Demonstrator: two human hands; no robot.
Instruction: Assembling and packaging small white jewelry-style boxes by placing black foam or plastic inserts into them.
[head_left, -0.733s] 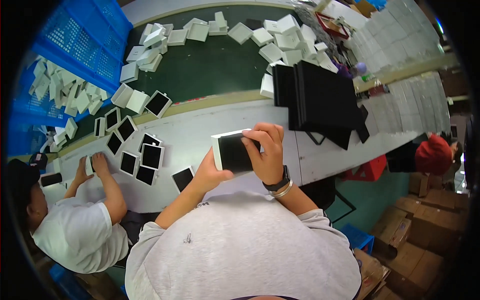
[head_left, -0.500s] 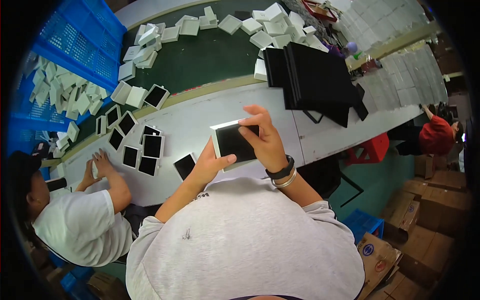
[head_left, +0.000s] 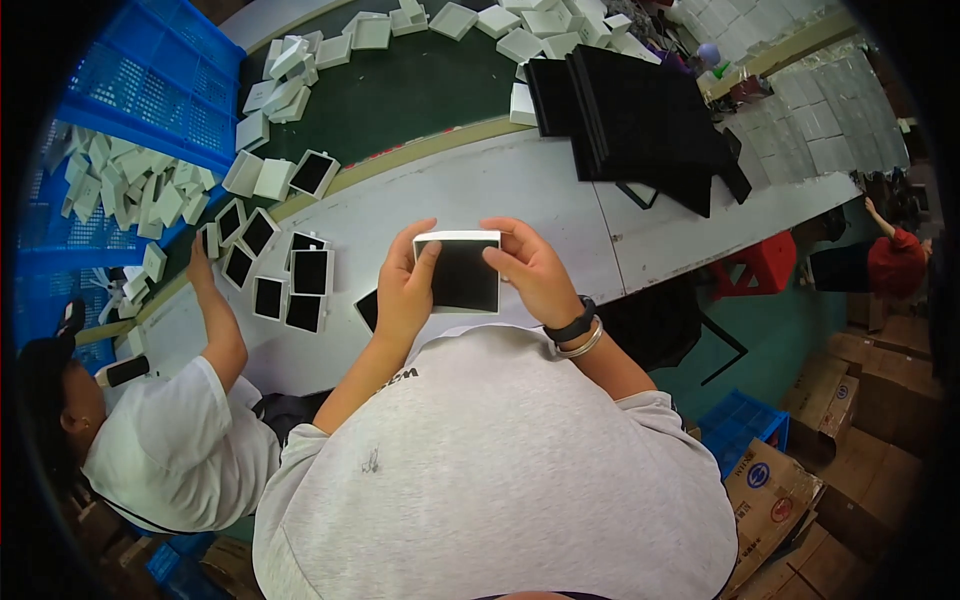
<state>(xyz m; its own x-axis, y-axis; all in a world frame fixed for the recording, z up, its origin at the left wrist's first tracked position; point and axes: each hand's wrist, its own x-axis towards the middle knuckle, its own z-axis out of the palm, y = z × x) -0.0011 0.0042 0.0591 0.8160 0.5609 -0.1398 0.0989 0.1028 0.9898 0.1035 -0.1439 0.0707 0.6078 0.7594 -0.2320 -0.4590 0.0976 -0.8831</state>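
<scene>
Two hands: both on one white box (head_left: 458, 272) with a black insert, held up in front of the chest, above the table (head_left: 520, 195) edge.
Left hand (head_left: 404, 290): curled round the box's left side, thumb lying on the black face near the top left corner, fingers behind.
Right hand (head_left: 535, 270): pinching the top right corner, thumb on the front, fingers wrapped over the edge; watch and bangle at the wrist.
Box position: between the two hands, face up toward the camera, clear of the table, not touching anything else.
Risk, slip: grip is mostly at edges and corners; if one hand lets go, the box could tip and drop to the table or lap.
Risk, insert: thumb pressure on the black face could seat the insert crooked or smudge it.
Risk, crowding: a co-worker's arm (head_left: 215, 310) reaches among finished boxes (head_left: 290, 285) just to the left; setting down there could knock them.
Beyond: black sheet stack (head_left: 640, 120), green belt (head_left: 400, 95) with white trays, blue crate (head_left: 130, 110).
</scene>
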